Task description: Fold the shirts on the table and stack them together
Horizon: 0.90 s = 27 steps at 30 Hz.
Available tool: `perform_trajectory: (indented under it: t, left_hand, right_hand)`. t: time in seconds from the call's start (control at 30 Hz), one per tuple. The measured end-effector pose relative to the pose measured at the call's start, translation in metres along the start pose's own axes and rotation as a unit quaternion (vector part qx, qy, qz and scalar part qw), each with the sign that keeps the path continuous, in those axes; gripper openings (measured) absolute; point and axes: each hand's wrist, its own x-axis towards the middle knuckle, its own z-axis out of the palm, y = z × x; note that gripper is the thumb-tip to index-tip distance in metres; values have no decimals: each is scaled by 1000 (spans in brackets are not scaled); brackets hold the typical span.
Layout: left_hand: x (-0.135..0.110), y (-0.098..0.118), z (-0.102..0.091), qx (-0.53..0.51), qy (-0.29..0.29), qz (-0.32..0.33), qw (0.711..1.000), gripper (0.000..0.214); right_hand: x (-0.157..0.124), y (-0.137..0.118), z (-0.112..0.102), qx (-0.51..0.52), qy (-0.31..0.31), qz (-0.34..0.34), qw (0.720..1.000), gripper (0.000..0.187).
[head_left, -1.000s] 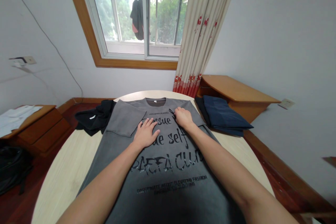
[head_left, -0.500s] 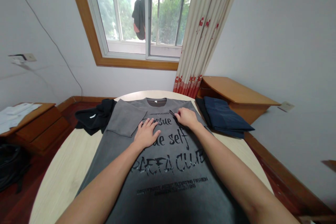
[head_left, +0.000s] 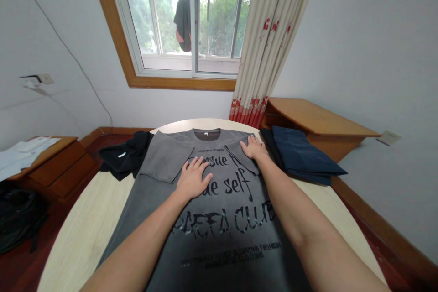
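A dark grey T-shirt [head_left: 212, 232] with black lettering lies front up across the table, its neckline at the far edge. Both sleeves are turned inward over the chest. My left hand [head_left: 192, 178] rests flat on the shirt's chest, beside the hem of the left sleeve [head_left: 167, 155], fingers spread over part of the print. On the right sleeve [head_left: 239, 150], close to the shoulder fold, lies my right hand [head_left: 255, 147], its fingers stretched out. Neither hand grips anything. My forearms hide parts of the lower shirt.
The round pale wood table [head_left: 89, 219] carries a crumpled black garment [head_left: 126, 155] at left and folded navy clothing [head_left: 301, 153] at right. Behind stand a brown wooden desk [head_left: 321, 116] and a patterned curtain [head_left: 270, 45]. A wooden cabinet [head_left: 58, 164] is at far left.
My right hand has let go of the sleeve edge it pinched and moved right to the shoulder fold, opening flat. The right sleeve now lies folded inward. My left hand stays on the chest.
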Motion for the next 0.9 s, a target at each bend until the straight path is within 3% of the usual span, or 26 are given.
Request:
perform_trajectory:
  t: [0.23, 0.4, 0.5, 0.6, 0.73, 0.9]
  left_hand:
    - [0, 1, 0, 2, -2, 0, 1000, 53]
    - [0, 0, 1, 2, 1, 3, 1000, 51]
    - [0, 0, 0, 4, -1, 1, 1000, 52]
    - [0, 0, -1, 3, -2, 3, 1000, 52]
    - [-1, -2, -1, -1, 0, 9, 1000, 54]
    - [-1, -2, 2, 0, 15, 8, 1000, 55]
  right_hand:
    - [11, 8, 0, -4, -5, -19, 1000, 82]
    - [3, 0, -5, -23, 14, -15, 1000, 79]
    - [-16, -14, -7, -36, 60, -12, 997, 74]
    - [-43, -22, -7, -3, 45, -47, 998, 73]
    - [-79, -11, -3, 40, 10, -56, 998, 74]
    - [-118, 5, -1, 39, 13, -67, 997, 73]
